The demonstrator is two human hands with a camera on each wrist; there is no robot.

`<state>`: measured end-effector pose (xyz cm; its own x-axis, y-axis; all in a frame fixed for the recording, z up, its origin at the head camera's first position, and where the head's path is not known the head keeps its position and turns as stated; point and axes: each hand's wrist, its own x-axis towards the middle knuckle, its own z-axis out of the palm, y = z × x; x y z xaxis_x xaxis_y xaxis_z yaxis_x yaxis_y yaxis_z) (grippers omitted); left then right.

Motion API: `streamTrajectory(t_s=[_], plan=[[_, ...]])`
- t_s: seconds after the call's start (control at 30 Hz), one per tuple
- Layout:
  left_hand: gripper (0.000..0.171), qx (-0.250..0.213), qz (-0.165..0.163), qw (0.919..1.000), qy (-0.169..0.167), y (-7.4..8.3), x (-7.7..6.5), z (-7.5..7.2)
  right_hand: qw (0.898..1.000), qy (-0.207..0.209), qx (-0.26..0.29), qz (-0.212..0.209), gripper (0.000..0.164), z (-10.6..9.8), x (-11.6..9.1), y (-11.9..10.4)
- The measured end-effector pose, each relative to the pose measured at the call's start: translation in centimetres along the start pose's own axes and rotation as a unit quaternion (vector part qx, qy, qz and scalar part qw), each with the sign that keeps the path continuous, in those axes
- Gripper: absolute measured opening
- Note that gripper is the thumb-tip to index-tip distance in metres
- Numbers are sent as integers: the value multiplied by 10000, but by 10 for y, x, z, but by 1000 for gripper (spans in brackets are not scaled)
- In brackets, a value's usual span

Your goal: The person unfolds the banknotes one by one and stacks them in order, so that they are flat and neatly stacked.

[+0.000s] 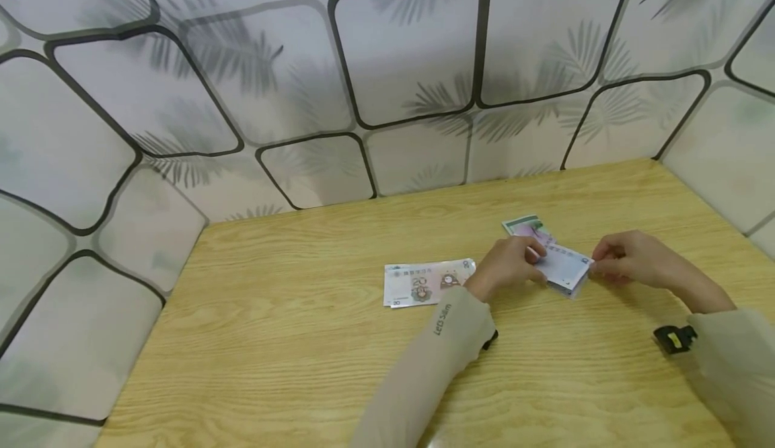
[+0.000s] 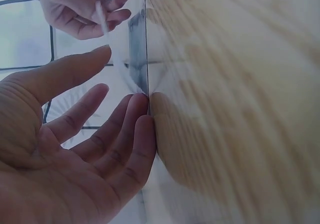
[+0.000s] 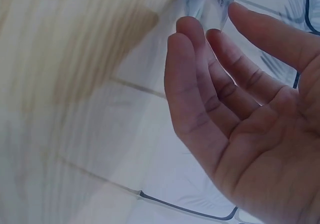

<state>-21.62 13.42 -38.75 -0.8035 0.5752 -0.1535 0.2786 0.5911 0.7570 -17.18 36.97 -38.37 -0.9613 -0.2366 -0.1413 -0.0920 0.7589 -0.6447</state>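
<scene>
A small stack of banknotes lies toward the right of the table, a pale note with bluish print on top. My right hand pinches that top note at its right edge, and in the left wrist view the note curves up off the stack. At the stack's left end my left hand lies with relaxed fingers; its lower fingertips touch the stack's edge at the tabletop, the thumb raised apart. A green and purple banknote sticks out behind the stack, partly covered.
Left of my left wrist, a few overlapping pinkish banknotes marked 20 lie flat on the wood-grain table. Patterned wall covering encloses the table's back and both sides. Dark wrist straps show at my sleeves.
</scene>
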Motion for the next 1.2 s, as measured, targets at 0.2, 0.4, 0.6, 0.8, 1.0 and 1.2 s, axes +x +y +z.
streamTrajectory(t_s=[0.2,0.4,0.6,0.8,1.0,1.2], plan=[[45,229,0,9997,-3,2,0,0,10000,-18,13,-43,10,0,1,-6],[38,234,-6,9997,57,4,-1,1,9999,-32,116,-26,11,1,1,-9],[16,250,23,9990,381,2,-1,2,10000,34,77,-17,13,1,1,-9],[11,-23,-91,9963,855,1,0,5,9996,136,-171,157,18,1,-2,-6],[6,-777,-327,9889,1226,2,0,6,9997,-120,-20,226,26,3,-2,-2],[5,-1175,-327,9803,1552,3,1,5,9936,-596,946,173,29,7,-1,-5]])
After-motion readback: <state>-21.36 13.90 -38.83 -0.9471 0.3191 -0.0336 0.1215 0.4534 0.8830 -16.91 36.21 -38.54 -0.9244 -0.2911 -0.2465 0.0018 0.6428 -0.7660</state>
